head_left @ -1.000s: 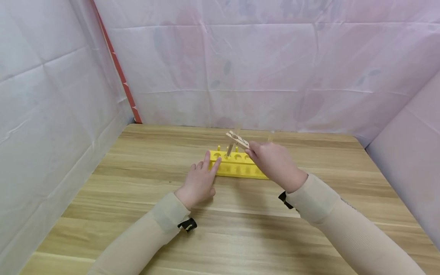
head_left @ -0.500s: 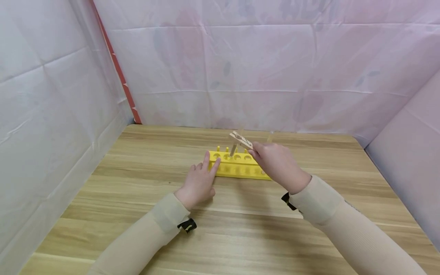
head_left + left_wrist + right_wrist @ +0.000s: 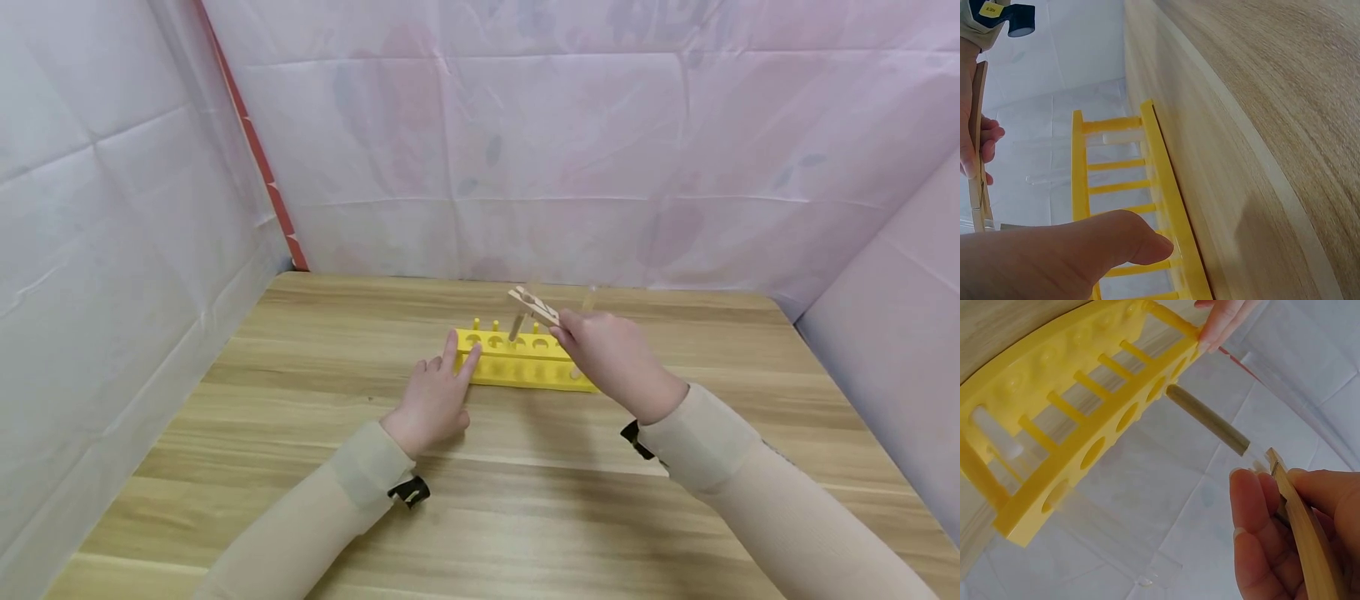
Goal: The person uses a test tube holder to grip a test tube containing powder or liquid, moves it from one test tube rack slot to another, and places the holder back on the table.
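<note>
My right hand (image 3: 618,362) grips a wooden test tube clamp (image 3: 534,305), fingers curled round its handle in the right wrist view. In the clamp's far end sits a glass test tube (image 3: 1210,419) with brownish contents, tilted. Its rounded bottom is right at a hole in the top bar of a yellow test tube rack (image 3: 525,375). My left hand (image 3: 431,400) rests on the rack's left end, two fingers stretched over the top bar. Its thumb (image 3: 1141,244) shows in front of the rack in the left wrist view.
A second, clear test tube (image 3: 1116,537) stands in the hole at the rack's right end, with white contents (image 3: 997,431) at its bottom. The rack stands on a wood-grain table (image 3: 480,500). Pale sheets (image 3: 562,150) hang behind and at both sides.
My right hand has carried the clamp and its test tube a little to the right along the rack, from near the second hole to the third. The left hand and the rack stay put.
</note>
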Demonstrator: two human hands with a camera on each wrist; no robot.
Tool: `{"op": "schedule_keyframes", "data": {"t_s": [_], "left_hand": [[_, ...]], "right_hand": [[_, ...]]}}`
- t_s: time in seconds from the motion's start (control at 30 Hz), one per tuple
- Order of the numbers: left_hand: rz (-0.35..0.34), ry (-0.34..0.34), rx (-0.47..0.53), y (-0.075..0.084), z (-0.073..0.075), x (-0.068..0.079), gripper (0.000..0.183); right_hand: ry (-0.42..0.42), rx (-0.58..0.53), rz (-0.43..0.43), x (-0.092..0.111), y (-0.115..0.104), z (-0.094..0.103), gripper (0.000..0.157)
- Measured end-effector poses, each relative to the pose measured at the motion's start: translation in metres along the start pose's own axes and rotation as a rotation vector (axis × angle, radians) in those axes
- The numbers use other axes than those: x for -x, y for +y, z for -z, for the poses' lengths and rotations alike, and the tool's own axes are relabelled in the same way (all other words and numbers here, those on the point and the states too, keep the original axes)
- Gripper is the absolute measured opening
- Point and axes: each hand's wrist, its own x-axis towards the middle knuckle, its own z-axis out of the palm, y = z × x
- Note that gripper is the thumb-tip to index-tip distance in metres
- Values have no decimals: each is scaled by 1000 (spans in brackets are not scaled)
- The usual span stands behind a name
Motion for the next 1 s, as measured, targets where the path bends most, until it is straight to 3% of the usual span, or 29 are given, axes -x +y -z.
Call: {"op": "schedule_keyframes", "data": {"t_s": [1.0], "left_hand": [[-5,-27,-59,3,-3,-4,97]], "right_hand": [[-34,-5,-32,5,6,-2,32]]}}
